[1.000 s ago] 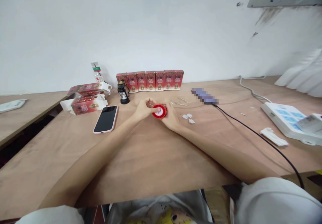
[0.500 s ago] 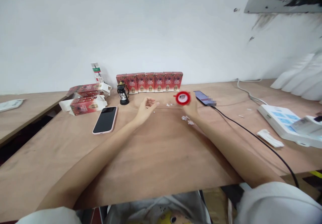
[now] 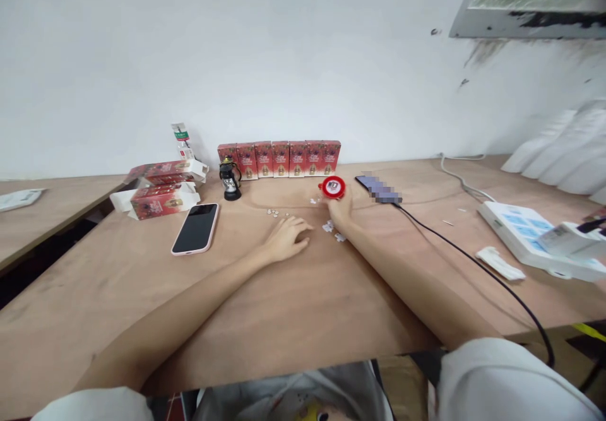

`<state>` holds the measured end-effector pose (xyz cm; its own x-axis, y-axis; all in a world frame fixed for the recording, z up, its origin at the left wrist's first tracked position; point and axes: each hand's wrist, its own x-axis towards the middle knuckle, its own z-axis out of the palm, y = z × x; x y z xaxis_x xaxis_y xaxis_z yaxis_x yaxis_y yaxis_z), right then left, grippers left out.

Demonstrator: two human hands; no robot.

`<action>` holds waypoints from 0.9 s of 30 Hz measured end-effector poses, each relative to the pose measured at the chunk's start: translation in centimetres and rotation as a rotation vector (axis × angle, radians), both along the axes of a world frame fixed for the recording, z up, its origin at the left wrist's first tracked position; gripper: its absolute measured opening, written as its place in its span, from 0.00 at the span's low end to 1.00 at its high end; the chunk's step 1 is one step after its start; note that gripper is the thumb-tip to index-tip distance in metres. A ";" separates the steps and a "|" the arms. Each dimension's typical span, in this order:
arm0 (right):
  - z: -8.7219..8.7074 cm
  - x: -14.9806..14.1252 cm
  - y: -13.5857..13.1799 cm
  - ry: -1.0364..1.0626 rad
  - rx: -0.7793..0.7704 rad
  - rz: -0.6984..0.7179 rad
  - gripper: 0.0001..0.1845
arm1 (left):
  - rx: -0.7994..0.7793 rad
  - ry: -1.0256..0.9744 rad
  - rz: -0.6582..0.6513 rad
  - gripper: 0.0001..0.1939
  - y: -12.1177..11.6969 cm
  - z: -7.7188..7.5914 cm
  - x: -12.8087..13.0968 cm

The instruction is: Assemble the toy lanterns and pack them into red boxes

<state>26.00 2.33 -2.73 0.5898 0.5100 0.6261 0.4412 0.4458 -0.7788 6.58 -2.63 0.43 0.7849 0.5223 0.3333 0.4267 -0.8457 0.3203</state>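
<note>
My right hand (image 3: 341,211) is closed around a round red case (image 3: 333,178), whose open end with a silvery middle faces me. A small red tab sticks out on its left side. My left hand (image 3: 286,239) is palm down just over or on the table, fingers spread and holding nothing that I can see. Just beyond its fingertips lie several small round pale pieces (image 3: 273,213). Between the hands are flat white pieces (image 3: 327,226), near my right wrist. More small pale bits (image 3: 315,201) lie left of the right hand.
Several red printed boxes (image 3: 280,159) stand in a row by the wall, with a small black lantern (image 3: 230,178) in front. Opened boxes (image 3: 163,200) and a phone (image 3: 196,229) lie left. Another phone (image 3: 379,189) trails a black cable toward a white power strip (image 3: 525,231).
The hands parted. My right hand carried the red case right, then slightly back left. My left hand came nearer to me and flattened; small round pieces now show on the table beyond it.
</note>
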 end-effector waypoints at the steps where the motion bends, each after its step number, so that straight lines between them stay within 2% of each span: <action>1: 0.0 -0.7 0.2 -0.001 -0.004 0.040 0.22 | 0.000 0.004 0.008 0.17 0.0 0.0 0.0; 6: 0.7 -3.1 0.1 -0.027 -0.047 0.230 0.21 | 0.043 0.083 0.056 0.15 -0.9 0.7 0.3; 11: 2.0 -4.7 -1.1 -0.031 -0.036 0.258 0.19 | 0.124 0.127 0.161 0.14 -2.0 0.7 1.0; 15: 2.9 -6.8 -2.3 0.011 -0.049 0.318 0.19 | 0.149 0.118 0.191 0.12 -2.0 0.7 0.6; 20: 2.6 -9.2 -5.0 0.028 -0.059 0.374 0.20 | 0.149 0.109 0.250 0.06 -2.2 0.6 -2.3; 23: 2.1 -9.8 -6.3 0.060 -0.088 0.377 0.22 | 0.169 0.103 0.251 0.07 -2.1 0.2 -4.7; 25: 1.9 -10.0 -6.6 0.071 -0.113 0.396 0.24 | 0.153 0.000 0.289 0.11 -1.5 0.1 -6.1; 27: 1.7 -10.0 -6.6 0.065 -0.136 0.421 0.26 | 0.116 -0.177 0.348 0.13 -0.7 0.8 -7.0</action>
